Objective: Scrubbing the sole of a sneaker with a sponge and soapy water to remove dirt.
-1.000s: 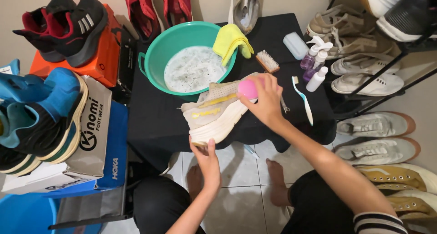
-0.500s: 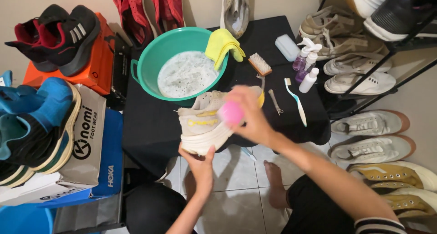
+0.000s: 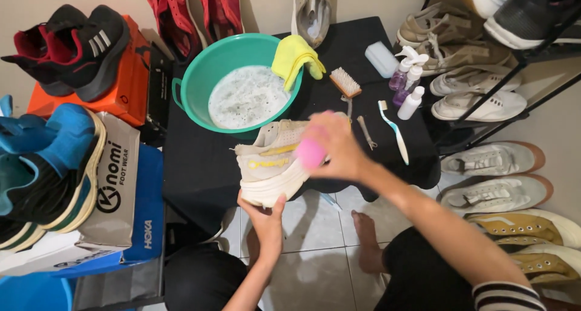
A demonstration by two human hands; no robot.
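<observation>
A cream sneaker (image 3: 269,163) with yellow accents lies on its side at the front edge of a black table (image 3: 193,166). My left hand (image 3: 263,217) grips its sole from below. My right hand (image 3: 336,147) is shut on a pink brush (image 3: 310,152) pressed against the sneaker's side; the hand is motion-blurred. Just behind the sneaker sits a green basin (image 3: 200,81) of foamy water, with a yellow cloth (image 3: 295,58) draped over its rim.
On the table lie a wooden scrub brush (image 3: 345,82), a toothbrush (image 3: 393,129), a small metal tool (image 3: 366,132), spray bottles (image 3: 408,84) and a pale soap bar (image 3: 382,58). Shoes fill a rack (image 3: 514,63) at right; shoe boxes (image 3: 115,184) with sneakers stand left.
My right hand with the pink brush has slid left and nearer along the sneaker. The sneaker has turned slightly, and my left hand has stayed under the sole.
</observation>
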